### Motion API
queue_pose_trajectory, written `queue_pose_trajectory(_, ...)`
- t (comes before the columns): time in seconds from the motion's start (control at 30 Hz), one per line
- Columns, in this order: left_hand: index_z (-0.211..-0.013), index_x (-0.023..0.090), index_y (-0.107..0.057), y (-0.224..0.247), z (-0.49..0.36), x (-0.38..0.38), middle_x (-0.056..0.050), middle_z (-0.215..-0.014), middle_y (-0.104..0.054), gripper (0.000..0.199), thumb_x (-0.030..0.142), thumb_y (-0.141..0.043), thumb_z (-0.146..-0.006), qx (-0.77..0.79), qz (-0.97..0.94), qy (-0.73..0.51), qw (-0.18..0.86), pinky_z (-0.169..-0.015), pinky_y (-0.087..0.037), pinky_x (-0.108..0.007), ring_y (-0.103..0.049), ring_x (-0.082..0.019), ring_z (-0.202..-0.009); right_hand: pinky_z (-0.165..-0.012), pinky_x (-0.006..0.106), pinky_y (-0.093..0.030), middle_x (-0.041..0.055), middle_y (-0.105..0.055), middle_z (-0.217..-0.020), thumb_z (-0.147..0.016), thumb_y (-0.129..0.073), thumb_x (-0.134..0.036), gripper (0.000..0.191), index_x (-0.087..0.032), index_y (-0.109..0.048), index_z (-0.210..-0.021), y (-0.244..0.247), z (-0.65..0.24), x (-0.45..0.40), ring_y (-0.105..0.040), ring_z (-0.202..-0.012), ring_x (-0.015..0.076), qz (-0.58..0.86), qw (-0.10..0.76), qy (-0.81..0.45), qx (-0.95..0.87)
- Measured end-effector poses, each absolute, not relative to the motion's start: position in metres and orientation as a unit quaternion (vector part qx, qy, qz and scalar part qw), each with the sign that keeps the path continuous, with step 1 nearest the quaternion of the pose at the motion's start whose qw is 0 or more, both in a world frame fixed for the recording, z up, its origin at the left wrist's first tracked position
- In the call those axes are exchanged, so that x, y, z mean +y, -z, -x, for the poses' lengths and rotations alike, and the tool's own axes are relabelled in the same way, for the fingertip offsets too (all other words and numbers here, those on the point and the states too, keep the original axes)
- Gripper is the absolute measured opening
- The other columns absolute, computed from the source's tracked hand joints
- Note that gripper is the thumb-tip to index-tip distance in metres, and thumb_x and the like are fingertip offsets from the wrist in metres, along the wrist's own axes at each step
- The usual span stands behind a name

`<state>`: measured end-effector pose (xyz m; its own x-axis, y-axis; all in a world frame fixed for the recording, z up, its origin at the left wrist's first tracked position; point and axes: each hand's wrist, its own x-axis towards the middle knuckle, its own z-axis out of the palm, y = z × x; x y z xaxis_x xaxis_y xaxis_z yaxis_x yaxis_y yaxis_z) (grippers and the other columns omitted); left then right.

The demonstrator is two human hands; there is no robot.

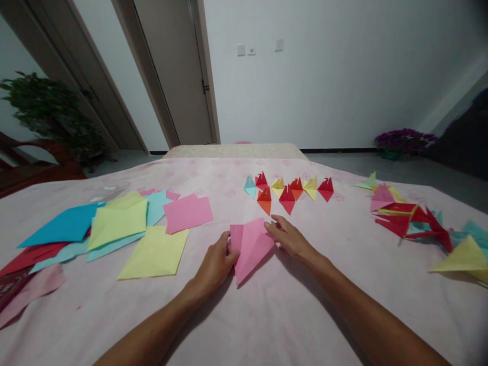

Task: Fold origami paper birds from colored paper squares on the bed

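Observation:
A partly folded sheet of pink paper (253,244) is held just above the cloth-covered table, with one pointed corner toward me. Its left edge is pinched between the thumb and fingers of my left hand (217,259). My right hand (287,235) grips the upper right edge, thumb on the near face and fingers partly hidden behind. Beyond the paper stand several small folded paper figures in two loose rows, among them a red one (326,189), an orange one (264,201) and a light blue one (249,187).
Flat coloured sheets lie at the left, including a yellow sheet (154,252), a blue sheet (61,223) and a pink sheet (188,214). At the right is a heap of larger folded pieces, with a red one (394,218) and a yellow one (463,256). The pink tablecloth (297,315) covers the table.

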<state>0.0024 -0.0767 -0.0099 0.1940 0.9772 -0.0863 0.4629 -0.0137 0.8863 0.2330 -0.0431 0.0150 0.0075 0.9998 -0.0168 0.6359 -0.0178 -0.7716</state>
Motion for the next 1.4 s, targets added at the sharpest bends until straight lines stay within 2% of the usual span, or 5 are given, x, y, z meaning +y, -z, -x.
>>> queue_pose_trajectory(0.17, -0.148, 0.021, -0.027, 0.007, 0.005, -0.082, -0.005, -0.101, -0.064, 0.071, 0.023, -0.06, -0.085, 0.589, -0.718, -0.298, 0.218, -0.071, -0.05, -0.031, -0.063, -0.018, -0.081, -0.067, 0.027, -0.045, 0.0058, -0.068, -0.094, -0.073, -0.068, -0.027, 0.077, -0.012, -0.04, -0.142, -0.001, -0.22, -0.029, -0.064, -0.079, 0.0182, 0.648, 0.251, -0.297, -0.655)
queue_pose_trajectory(0.4, -0.12, 0.023, -0.059, 0.01, 0.014, -0.096, -0.011, -0.13, -0.057, 0.032, 0.019, -0.061, -0.088, 0.501, -0.833, -0.234, -0.02, -0.097, -0.046, -0.047, -0.054, -0.028, -0.117, -0.065, 0.028, -0.043, 0.0041, -0.068, -0.09, -0.077, -0.064, -0.031, 0.077, -0.016, -0.036, -0.147, -0.001, -0.216, -0.035, -0.064, -0.076, 0.0193, 0.663, 0.235, -0.261, -0.661)
queue_pose_trajectory(0.7, -0.132, 0.02, -0.054, 0.016, 0.026, -0.102, -0.015, -0.141, -0.053, 0.058, 0.045, -0.069, -0.082, 0.52, -0.84, -0.144, -0.048, -0.109, -0.036, -0.058, -0.042, -0.037, -0.135, -0.066, 0.032, -0.045, 0.0083, -0.072, -0.103, -0.077, -0.067, -0.045, 0.08, -0.025, -0.036, -0.148, 0.002, -0.206, -0.04, -0.069, -0.087, 0.0274, 0.692, 0.19, -0.151, -0.68)
queue_pose_trajectory(0.9, -0.123, 0.018, -0.059, 0.014, 0.026, -0.11, -0.014, -0.133, -0.058, 0.038, 0.034, -0.062, -0.089, 0.489, -0.854, -0.176, -0.02, -0.103, -0.044, -0.051, -0.051, -0.031, -0.126, -0.063, 0.032, -0.045, 0.0073, -0.073, -0.1, -0.076, -0.068, -0.044, 0.08, -0.026, -0.037, -0.148, 0.002, -0.203, -0.042, -0.07, -0.08, 0.0267, 0.695, 0.196, -0.141, -0.677)
queue_pose_trajectory(1.4, -0.125, 0.017, -0.059, 0.016, 0.022, -0.108, -0.013, -0.13, -0.062, 0.033, 0.021, -0.05, -0.094, 0.443, -0.879, -0.176, -0.011, -0.098, -0.049, -0.049, -0.055, -0.03, -0.123, -0.085, 0.037, -0.053, 0.0028, -0.069, -0.119, -0.075, -0.067, -0.025, 0.053, -0.03, -0.062, -0.127, 0.004, -0.198, -0.045, -0.067, -0.1, 0.024, 0.635, 0.244, -0.233, -0.695)
